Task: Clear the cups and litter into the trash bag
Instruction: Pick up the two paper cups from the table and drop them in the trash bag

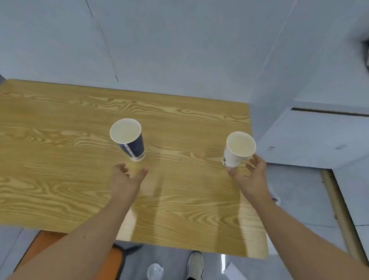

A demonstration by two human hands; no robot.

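Two empty paper cups stand upright on the wooden table (53, 156). The dark blue cup (133, 147) with a white inside is near the middle. A white cup (233, 158) stands close to the table's right edge. My left hand (125, 177) hovers just in front of the blue cup, fingers apart, a short gap from its base. My right hand (249, 175) is spread around the white cup's lower right side, thumb at its base and fingertips near the wall; contact looks slight. No trash bag is in view.
On the floor below the table's near edge lie a clear plastic lid (155, 273) and a white sheet of paper (237, 276). An orange seat (50, 250) sits under the near left edge. My shoe (196, 266) is on the grey floor.
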